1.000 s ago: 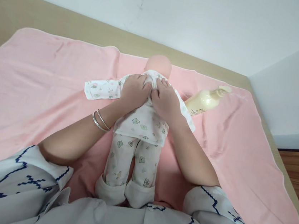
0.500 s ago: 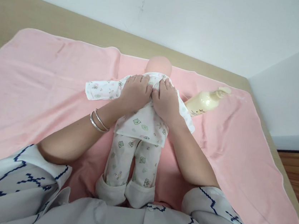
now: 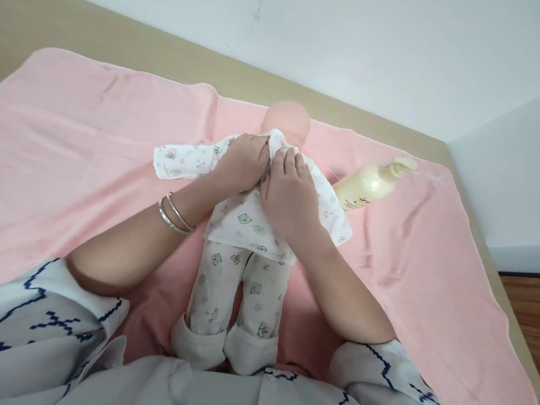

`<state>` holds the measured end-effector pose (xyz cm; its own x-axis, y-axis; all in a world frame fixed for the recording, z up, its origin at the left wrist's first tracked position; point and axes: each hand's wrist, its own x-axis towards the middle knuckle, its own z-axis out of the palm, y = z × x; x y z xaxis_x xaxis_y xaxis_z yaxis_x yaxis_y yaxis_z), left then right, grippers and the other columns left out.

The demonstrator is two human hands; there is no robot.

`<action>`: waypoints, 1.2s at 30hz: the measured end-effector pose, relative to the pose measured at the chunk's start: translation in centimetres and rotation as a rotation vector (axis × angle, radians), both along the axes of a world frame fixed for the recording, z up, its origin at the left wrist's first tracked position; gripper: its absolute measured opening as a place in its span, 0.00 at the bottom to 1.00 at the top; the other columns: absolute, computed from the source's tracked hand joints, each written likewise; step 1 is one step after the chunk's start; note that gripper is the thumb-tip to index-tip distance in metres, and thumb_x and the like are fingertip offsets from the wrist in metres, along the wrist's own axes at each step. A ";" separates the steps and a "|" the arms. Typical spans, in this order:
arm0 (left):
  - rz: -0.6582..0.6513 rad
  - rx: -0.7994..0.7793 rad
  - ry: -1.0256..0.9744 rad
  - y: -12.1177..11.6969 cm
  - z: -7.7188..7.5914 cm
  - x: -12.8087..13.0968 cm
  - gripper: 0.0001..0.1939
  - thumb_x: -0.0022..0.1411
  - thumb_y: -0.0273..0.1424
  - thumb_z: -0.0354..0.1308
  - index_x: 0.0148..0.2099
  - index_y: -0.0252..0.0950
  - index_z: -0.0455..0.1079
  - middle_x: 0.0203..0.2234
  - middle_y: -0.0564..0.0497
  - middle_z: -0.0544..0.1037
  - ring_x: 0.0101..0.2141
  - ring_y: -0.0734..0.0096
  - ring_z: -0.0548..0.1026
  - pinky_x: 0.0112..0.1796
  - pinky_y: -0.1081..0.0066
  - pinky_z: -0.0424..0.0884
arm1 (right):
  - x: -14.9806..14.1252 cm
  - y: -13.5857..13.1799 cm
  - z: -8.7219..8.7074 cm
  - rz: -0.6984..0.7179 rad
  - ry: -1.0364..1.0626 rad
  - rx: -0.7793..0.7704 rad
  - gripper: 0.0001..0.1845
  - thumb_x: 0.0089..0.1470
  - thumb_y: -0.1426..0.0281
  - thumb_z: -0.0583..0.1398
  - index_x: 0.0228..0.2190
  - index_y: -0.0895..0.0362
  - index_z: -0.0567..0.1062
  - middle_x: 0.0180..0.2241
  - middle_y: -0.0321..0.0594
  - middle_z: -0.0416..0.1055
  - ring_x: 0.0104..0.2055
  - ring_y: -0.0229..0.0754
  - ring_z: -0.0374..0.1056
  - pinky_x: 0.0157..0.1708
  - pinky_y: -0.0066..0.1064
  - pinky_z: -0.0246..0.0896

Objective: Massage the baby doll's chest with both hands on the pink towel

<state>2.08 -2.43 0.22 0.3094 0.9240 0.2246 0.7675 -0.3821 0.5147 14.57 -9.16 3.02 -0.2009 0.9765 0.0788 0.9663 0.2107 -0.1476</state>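
Note:
A doll (image 3: 286,120) lies on its back in a white printed baby shirt (image 3: 248,223) and matching trousers (image 3: 263,286) with turned-up cuffs. My left hand (image 3: 242,165) grips the shirt's front edge below the neck, its fingers bent into the cloth. Close beside it, my right hand (image 3: 291,192) holds the other side of the front, thumb toward the middle and fingers bent over the fabric. Both sets of fingertips are partly hidden, as is the exact point of the pinch. The shirt's left sleeve lies stretched out flat.
A cream pump bottle (image 3: 367,186) lies on its side right of the doll, close to the shirt's sleeve. Beneath everything a pink cloth (image 3: 79,116) with some creases covers the wooden tabletop (image 3: 136,47). A white wall (image 3: 366,44) rises behind the table.
My right hand has shifted left and slightly down, across the shirt's middle. The collar cloth has bunched up near my left fingers, which have moved slightly. The bottle has stayed put.

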 end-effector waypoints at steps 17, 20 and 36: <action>0.037 0.038 0.113 -3.6 0.2 1.7 0.24 0.75 0.29 0.41 0.67 0.30 0.65 0.65 0.30 0.70 0.69 0.42 0.64 0.67 0.42 0.62 | 3.4 4.6 -1.5 0.013 0.074 0.058 0.28 0.71 0.72 0.42 0.61 0.72 0.68 0.67 0.67 0.66 0.72 0.61 0.62 0.71 0.55 0.57; -0.046 0.073 0.147 -1.8 -0.3 0.8 0.23 0.74 0.26 0.38 0.55 0.30 0.74 0.55 0.31 0.77 0.61 0.43 0.71 0.65 0.42 0.64 | 2.5 3.1 -1.2 0.010 0.041 0.026 0.31 0.71 0.71 0.44 0.67 0.77 0.61 0.72 0.70 0.58 0.76 0.64 0.55 0.74 0.58 0.51; 0.189 0.077 -0.093 -0.6 -2.5 1.3 0.22 0.74 0.34 0.44 0.62 0.36 0.72 0.60 0.40 0.77 0.61 0.51 0.72 0.66 0.50 0.63 | 3.9 4.7 -0.2 -0.023 0.274 -0.125 0.33 0.71 0.65 0.49 0.71 0.67 0.61 0.77 0.57 0.51 0.80 0.60 0.45 0.79 0.57 0.42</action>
